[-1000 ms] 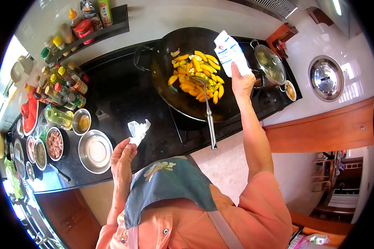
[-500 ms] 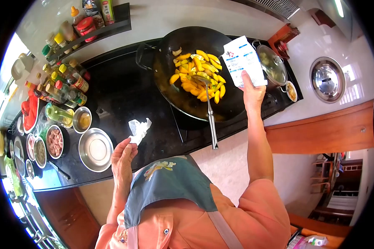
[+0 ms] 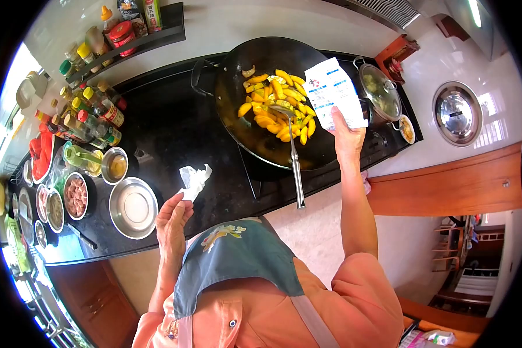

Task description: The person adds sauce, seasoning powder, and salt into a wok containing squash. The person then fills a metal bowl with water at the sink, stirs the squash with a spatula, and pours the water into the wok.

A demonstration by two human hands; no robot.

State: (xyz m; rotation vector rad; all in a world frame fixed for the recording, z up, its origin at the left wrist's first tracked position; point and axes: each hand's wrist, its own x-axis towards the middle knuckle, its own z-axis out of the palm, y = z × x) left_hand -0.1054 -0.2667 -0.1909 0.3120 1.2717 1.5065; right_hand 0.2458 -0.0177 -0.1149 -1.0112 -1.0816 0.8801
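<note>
My right hand [image 3: 348, 136] grips a white printed packet [image 3: 332, 93] by its lower edge, above the right rim of a large black wok [image 3: 232, 122]. Yellow-orange pieces [image 3: 267, 123] lie in the wok, and a metal spatula [image 3: 296, 174] rests among them with its handle over the front rim. Between thumb and fingertips, my left hand [image 3: 173, 217] pinches a crumpled white tissue [image 3: 194, 181] over the black counter, right of a round steel bowl [image 3: 133, 207].
Bowls of cut meat [image 3: 76, 197] and other food, a knife [image 3: 82, 236] and sauce bottles [image 3: 107, 110] stand at the left. A wall shelf [image 3: 151, 43] holds jars. Right of the wok are a lidded pot [image 3: 380, 93] and a small dish [image 3: 407, 129].
The packet in my right hand has moved right from its earlier place, then slightly back left and down, and its printed face now shows more. My left hand has stayed nearly still.
</note>
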